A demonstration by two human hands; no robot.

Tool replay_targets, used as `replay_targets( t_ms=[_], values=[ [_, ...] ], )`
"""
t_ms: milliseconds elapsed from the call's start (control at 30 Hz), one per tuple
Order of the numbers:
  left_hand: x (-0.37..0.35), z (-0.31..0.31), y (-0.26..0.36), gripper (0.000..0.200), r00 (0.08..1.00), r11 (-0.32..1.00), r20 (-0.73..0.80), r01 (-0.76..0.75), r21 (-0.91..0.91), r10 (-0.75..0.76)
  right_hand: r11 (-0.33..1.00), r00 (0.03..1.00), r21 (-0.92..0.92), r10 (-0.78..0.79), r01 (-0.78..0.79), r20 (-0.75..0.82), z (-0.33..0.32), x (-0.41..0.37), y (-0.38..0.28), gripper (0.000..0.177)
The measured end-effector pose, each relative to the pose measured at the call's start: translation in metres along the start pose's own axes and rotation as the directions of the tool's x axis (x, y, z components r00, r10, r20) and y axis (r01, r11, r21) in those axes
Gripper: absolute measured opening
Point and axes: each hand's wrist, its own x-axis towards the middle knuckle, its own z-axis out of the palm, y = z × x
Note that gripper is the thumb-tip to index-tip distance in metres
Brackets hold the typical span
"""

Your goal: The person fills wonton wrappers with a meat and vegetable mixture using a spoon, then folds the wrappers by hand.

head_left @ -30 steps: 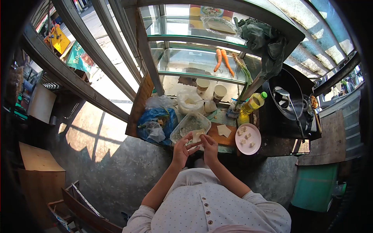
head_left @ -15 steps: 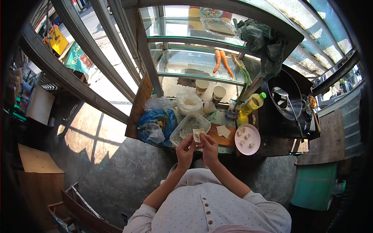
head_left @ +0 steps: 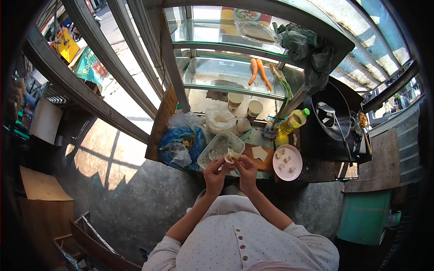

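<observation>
A small pale wrapper (head_left: 230,156) with its edges partly folded up is pinched between both hands in front of my body. My left hand (head_left: 215,175) holds its left side and my right hand (head_left: 247,171) its right side. Just behind them is a clear plastic tub (head_left: 206,156) with whitish contents. Flat square wrappers (head_left: 259,153) lie on a brown board (head_left: 267,161) to the right. Beside the board, a pink plate (head_left: 294,172) bears several small folded pieces.
Bags, including a blue one (head_left: 197,145), sit at the left. Behind stand paper cups (head_left: 254,109), an oil bottle (head_left: 294,121) and a glass shelf with two carrots (head_left: 253,71). A wok (head_left: 326,117) with a ladle is at the right.
The wrapper's edges are folded up more than before and it looks less flat. My right hand has shifted slightly around it.
</observation>
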Motion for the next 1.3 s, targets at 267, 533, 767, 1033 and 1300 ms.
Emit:
replay_targets(
  t_ms=[267,533,767,1033,1300],
  values=[
    [0.0,0.003,0.008,0.02,0.998,0.998,-0.041,-0.048,-0.035,0.047,0.907,0.958,-0.325,-0.216,0.268,0.187,-0.005,0.006,-0.018,0.014],
    [-0.004,0.013,0.027,0.018,0.984,0.984,-0.057,-0.162,0.075,0.166,0.828,0.915,-0.395,-0.325,0.397,0.238,0.007,0.005,-0.037,0.01],
    [-0.004,0.012,0.038,0.022,0.948,0.899,0.039,-0.312,0.307,0.315,0.785,0.882,-0.4,-0.42,0.472,0.217,0.011,0.0,-0.046,0.013],
    [0.0,0.015,0.04,0.024,0.896,0.799,0.12,-0.436,0.414,0.427,0.779,0.874,-0.399,-0.419,0.485,0.244,0.005,0.002,-0.053,0.014],
    [0.005,0.018,0.02,0.025,0.948,0.863,0.218,-0.303,0.405,0.231,0.864,0.957,-0.411,-0.258,0.289,0.131,-0.02,-0.002,-0.046,0.016]
  ],
)
